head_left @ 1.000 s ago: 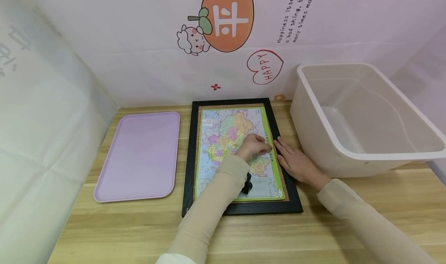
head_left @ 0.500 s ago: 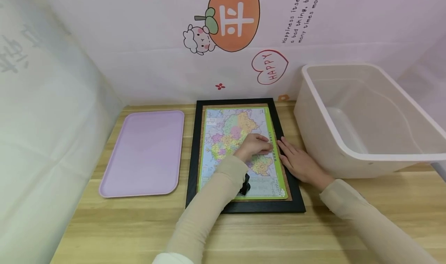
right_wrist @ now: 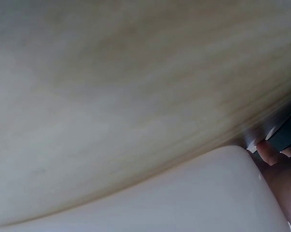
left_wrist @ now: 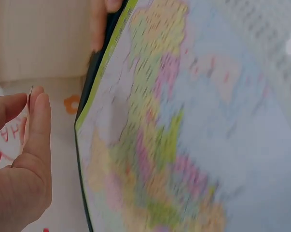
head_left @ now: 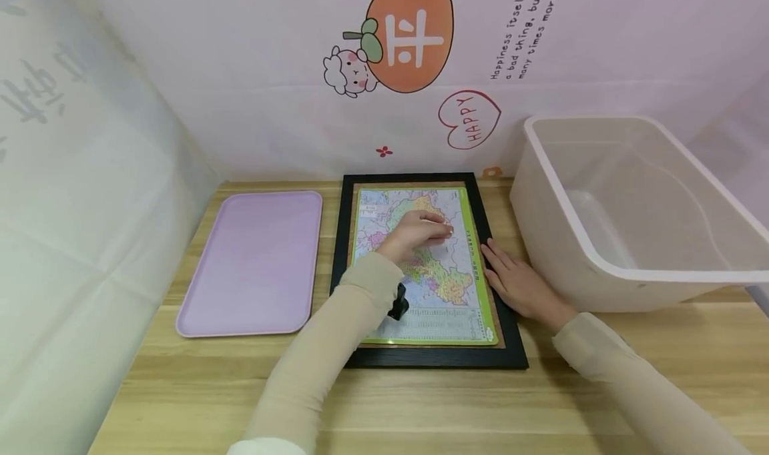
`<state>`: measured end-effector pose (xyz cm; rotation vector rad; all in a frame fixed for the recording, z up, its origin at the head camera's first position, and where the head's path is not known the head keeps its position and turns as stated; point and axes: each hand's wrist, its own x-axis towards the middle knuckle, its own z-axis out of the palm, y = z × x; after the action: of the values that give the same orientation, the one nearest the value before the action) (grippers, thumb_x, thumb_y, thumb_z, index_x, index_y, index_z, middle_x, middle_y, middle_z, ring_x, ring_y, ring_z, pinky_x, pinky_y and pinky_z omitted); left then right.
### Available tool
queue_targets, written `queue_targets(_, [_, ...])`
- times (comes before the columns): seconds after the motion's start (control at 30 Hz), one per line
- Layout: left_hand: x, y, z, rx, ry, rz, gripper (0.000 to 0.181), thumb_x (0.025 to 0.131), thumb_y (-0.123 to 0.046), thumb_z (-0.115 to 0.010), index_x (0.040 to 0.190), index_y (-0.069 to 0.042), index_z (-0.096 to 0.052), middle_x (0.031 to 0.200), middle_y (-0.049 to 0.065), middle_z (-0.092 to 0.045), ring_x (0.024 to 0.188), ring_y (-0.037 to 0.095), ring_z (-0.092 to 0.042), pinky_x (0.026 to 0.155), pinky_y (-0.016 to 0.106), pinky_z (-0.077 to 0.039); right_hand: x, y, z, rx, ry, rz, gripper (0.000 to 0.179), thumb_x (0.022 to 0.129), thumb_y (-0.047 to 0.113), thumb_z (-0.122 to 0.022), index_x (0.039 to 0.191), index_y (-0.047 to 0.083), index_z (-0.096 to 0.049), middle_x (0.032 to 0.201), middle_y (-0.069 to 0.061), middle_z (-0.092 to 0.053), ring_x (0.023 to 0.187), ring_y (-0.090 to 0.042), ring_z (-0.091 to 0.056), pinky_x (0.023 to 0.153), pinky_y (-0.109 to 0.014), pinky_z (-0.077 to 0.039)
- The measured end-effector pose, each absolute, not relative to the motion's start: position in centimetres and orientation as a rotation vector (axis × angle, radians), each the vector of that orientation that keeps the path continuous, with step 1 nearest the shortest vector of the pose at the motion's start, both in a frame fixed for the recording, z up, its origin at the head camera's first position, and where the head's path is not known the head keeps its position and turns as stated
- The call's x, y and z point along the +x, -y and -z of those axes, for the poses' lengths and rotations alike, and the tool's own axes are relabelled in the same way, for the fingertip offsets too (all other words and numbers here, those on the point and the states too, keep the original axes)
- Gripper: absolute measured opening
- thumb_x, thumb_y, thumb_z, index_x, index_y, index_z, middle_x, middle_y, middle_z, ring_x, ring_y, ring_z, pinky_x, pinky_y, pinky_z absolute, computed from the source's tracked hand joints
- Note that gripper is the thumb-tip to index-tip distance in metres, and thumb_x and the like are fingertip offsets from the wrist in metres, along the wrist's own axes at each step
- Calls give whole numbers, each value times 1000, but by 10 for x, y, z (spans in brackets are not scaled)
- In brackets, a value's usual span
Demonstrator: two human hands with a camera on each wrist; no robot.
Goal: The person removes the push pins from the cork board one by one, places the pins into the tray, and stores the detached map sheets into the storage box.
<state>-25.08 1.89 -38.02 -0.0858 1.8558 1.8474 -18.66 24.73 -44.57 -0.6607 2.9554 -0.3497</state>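
In the head view my left hand (head_left: 414, 233) is over a colourful map sheet (head_left: 459, 288). The sheet lies on a brown board inside a black frame (head_left: 435, 357). Thumb and fingertips pinch a tiny, thin dark piece (left_wrist: 30, 92), seen nearly edge-on in the left wrist view; its kind does not show. My right hand (head_left: 521, 288) lies with fingers extended on the frame's right side, beside the map's green border. At the edge of the right wrist view, only part of that hand appears.
A lilac tray (head_left: 252, 265) lies left of the frame on the wooden table (head_left: 420, 408). The large white bin (head_left: 565, 268) stands close by the right hand. Behind is a wall covering (head_left: 270, 121) with printed drawings.
My left hand has come off the map's green right border and moved left and slightly towards the back. My right hand keeps its place on the frame. The head view has shifted a little.
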Motion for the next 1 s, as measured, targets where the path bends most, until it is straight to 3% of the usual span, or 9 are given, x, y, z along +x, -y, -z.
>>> queue_targets(0.27, [-264, 29, 363, -160, -1888, -1922, 39, 97, -12, -56, 132, 2, -49, 129, 18, -60, 121, 26, -59, 103, 32, -49, -188, -250, 443, -662, -2964, 353, 56, 105, 27, -34, 150, -4, -21, 157, -26, -20, 142, -43, -27, 114, -55, -28])
queue_targets(0.47, [-271, 69, 359, -260, -1927, -2043, 29, 96, -11, -55, 122, 3, -56, 118, 17, -65, 105, 17, -66, 92, 22, -54, -188, -249, 440, -668, -2970, 351, 56, 105, 27, -35, 150, -4, -22, 156, -26, -21, 141, -43, -28, 113, -55, -29])
queue_targets(0.67, [-272, 102, 350, -377, -1951, -2062, 42, 100, -13, -48, 138, 4, -43, 137, 20, -52, 122, 23, -57, 105, 27, -46, -190, -250, 439, -671, -2979, 347, 56, 105, 27, -35, 149, -4, -23, 156, -26, -21, 141, -43, -28, 113, -56, -29])
queue_targets(1.0, [-266, 148, 361, -515, -1919, -2080, 46, 102, -14, -39, 142, 8, -35, 143, 22, -44, 131, 27, -49, 108, 26, -42, -187, -248, 446, -652, -2955, 353, 57, 105, 29, -33, 150, -2, -21, 157, -24, -18, 142, -43, -26, 114, -55, -27])
